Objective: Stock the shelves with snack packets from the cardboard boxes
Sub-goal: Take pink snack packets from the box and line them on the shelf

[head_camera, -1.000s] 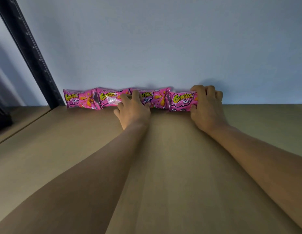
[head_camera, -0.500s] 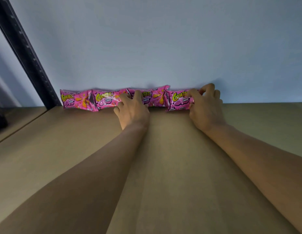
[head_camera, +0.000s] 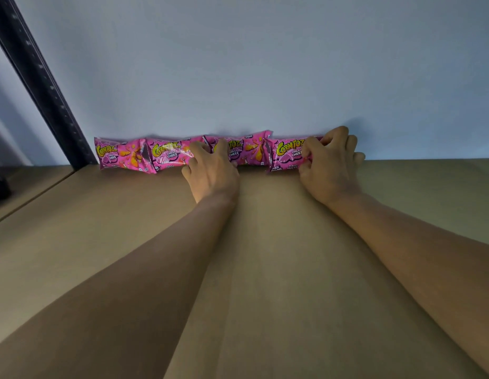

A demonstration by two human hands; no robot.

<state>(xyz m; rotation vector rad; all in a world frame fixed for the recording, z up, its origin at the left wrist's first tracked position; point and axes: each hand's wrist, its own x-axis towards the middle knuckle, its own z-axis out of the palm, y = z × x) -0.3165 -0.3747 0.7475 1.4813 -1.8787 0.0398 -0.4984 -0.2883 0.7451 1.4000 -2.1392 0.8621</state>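
Both bare forearms extended forward and slightly converging, palms down, wrists nearly straight. Left hand [head_camera: 213, 170] with fingers spread and curved, fingertips [head_camera: 196, 146] pressed down at the far end of the reach, thumb tucked toward the right. Right hand [head_camera: 329, 165] more tightly curled, knuckles raised, thumb and forefinger pinched together at the inner side, remaining fingers bent over behind them.

Four pink snack packets [head_camera: 180, 154] rowed against wall.

Pale blue-grey wall [head_camera: 265, 64] behind; black perforated upright post [head_camera: 43, 86] (leaning, far left).
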